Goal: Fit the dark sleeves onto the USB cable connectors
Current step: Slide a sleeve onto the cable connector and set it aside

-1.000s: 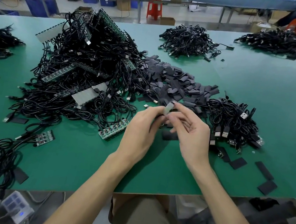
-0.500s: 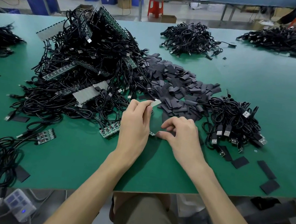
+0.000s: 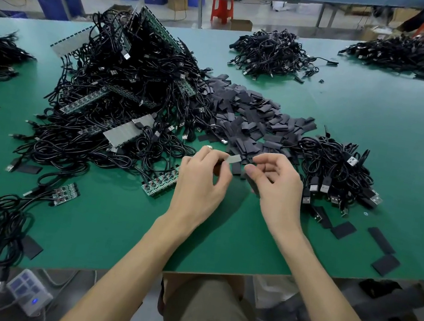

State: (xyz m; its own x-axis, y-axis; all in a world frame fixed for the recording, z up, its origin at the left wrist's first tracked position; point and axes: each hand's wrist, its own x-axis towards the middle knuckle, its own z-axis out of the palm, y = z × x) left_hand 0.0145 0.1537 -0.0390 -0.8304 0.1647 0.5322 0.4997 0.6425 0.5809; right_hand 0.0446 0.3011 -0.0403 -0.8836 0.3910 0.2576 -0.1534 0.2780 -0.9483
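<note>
Green table (image 3: 374,135), red stool (image 3: 223,6) in the room behind; left hand (image 3: 201,186) pinches pale USB connector (image 3: 234,159), right hand (image 3: 277,188) pinches dark sleeve (image 3: 254,187), mostly finger-hidden; sleeve pile (image 3: 253,117) just beyond both hands.

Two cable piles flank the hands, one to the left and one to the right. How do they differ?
The left pile is far bigger and taller than the right pile. The left pile has green circuit boards tangled in it; the right pile shows none. The right pile's plugs cluster at its near edge; the left pile's are scattered. Both are black USB cables on the green table.
</note>
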